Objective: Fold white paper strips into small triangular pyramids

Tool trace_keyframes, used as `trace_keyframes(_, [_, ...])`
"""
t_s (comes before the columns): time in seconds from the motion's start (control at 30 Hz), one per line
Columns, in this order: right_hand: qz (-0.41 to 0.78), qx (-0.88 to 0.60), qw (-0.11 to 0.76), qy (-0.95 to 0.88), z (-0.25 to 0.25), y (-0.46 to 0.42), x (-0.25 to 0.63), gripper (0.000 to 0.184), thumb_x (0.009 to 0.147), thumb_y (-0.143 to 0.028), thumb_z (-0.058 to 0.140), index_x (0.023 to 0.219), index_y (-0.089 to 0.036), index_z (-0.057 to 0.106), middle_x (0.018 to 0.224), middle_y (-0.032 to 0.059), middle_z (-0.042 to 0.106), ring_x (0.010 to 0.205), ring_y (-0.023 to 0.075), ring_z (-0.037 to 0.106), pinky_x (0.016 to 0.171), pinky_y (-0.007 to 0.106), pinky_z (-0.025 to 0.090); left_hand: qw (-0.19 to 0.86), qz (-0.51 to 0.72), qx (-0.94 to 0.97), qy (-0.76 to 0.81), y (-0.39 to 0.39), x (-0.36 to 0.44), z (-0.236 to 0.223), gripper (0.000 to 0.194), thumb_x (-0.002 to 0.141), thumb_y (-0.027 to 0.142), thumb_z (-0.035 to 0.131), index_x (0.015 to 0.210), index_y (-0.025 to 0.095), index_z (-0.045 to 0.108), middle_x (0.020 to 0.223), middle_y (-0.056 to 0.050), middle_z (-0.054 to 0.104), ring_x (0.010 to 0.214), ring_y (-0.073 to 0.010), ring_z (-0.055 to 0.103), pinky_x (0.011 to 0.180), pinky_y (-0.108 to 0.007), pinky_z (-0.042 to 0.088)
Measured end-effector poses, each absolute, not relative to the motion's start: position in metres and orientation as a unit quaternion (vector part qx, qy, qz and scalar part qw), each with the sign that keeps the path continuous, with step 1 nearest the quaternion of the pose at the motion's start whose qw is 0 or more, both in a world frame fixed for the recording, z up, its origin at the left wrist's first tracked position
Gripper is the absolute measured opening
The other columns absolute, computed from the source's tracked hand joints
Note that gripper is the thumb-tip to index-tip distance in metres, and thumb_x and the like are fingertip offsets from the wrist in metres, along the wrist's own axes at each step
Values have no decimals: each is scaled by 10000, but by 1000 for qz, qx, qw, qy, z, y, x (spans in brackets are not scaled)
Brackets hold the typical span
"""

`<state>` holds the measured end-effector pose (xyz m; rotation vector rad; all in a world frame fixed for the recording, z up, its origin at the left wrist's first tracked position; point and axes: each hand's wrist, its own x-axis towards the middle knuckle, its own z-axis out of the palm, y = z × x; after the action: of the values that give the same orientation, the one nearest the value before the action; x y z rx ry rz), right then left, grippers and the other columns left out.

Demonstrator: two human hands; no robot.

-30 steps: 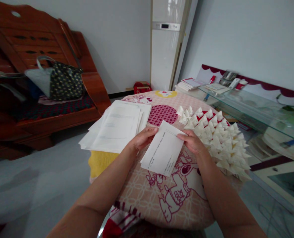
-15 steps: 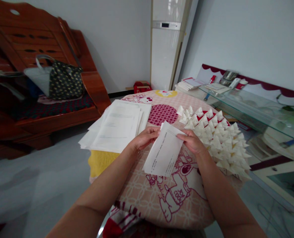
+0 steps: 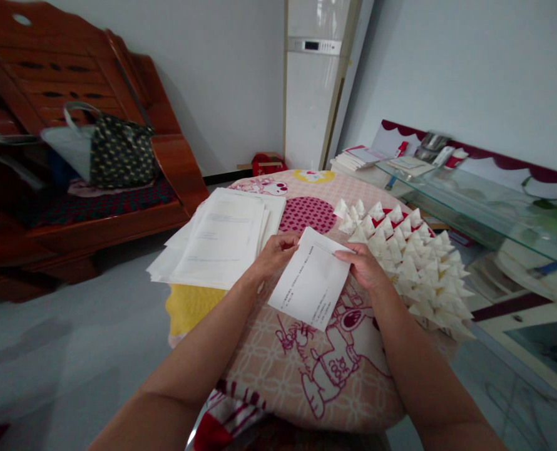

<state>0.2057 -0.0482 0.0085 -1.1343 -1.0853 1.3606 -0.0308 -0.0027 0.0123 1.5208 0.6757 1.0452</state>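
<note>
Fingers (image 3: 345,255) of the right hand (image 3: 367,268) and left hand (image 3: 276,254) are closed on a printed sheet (image 3: 311,282), held over the desk (image 3: 260,357) between stacked papers (image 3: 217,238) and folded pieces (image 3: 405,266).

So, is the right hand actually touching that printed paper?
Touching. The head view shows the right hand holding the printed paper near its upper right edge, with the thumb lying across the printed face.
</note>
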Motion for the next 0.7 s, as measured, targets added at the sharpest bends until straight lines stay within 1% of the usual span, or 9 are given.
trace_keyframes(0.1, [566,-472,510,-444,9,-48,205,268,553,-362,870,704,-158,784,656,51,739,538,165,602,539,282,446,569,435,621,318,-8,-28,15,282,735,355,791,889,149,673,833,-34,681,677,-141,611,574,-231,453])
trace_keyframes(0.17, [568,-473,511,-439,9,-48,205,275,545,-361,874,706,-157,783,649,48,736,529,161,596,531,278,443,556,460,604,338,-11,-26,17,436,656,268,840,1036,180,645,985,-44,702,731,-143,637,585,-222,472])
trace_keyframes(0.2, [568,-473,512,-438,9,-48,205,277,542,-360,876,707,-157,783,648,47,737,529,160,596,530,277,442,551,469,598,345,-11,-26,17,467,646,247,843,1058,192,629,1002,-40,700,731,-139,637,582,-216,470])
trace_keyframes(0.3, [562,-478,519,-431,9,-48,204,274,539,-354,878,704,-157,782,652,47,740,541,164,605,537,277,446,555,467,597,343,-7,-27,13,305,715,302,808,922,185,619,829,-7,669,647,-122,598,551,-207,425])
trace_keyframes(0.37, [559,-481,524,-426,8,-47,205,264,542,-346,878,699,-157,782,652,47,740,547,164,607,546,277,445,543,473,613,325,-3,-29,10,269,724,345,810,795,166,622,810,-15,656,684,-130,601,584,-218,429])
trace_keyframes(0.47, [557,-482,526,-426,7,-46,205,255,548,-340,876,695,-155,780,651,50,739,545,164,603,551,280,436,534,466,629,319,-2,-30,9,350,739,470,806,722,150,665,806,-34,660,722,-152,603,629,-244,433])
trace_keyframes(0.57, [554,-481,524,-433,6,-46,205,257,559,-342,871,708,-153,781,659,52,741,551,170,606,558,286,431,568,438,603,348,-5,-32,12,514,812,649,681,707,146,691,742,-53,666,704,-186,611,628,-278,435])
trace_keyframes(0.63, [552,-482,523,-435,5,-46,206,267,564,-348,873,719,-152,781,661,51,741,554,171,607,559,286,427,585,423,596,351,-7,-33,13,536,823,665,659,707,143,698,727,-62,676,718,-205,628,631,-288,445])
trace_keyframes(0.7, [551,-485,519,-438,3,-45,206,285,563,-359,885,726,-150,779,656,48,738,550,168,603,555,284,425,591,400,615,335,-6,-34,13,458,766,588,760,712,136,705,722,-54,682,708,-194,627,617,-275,445])
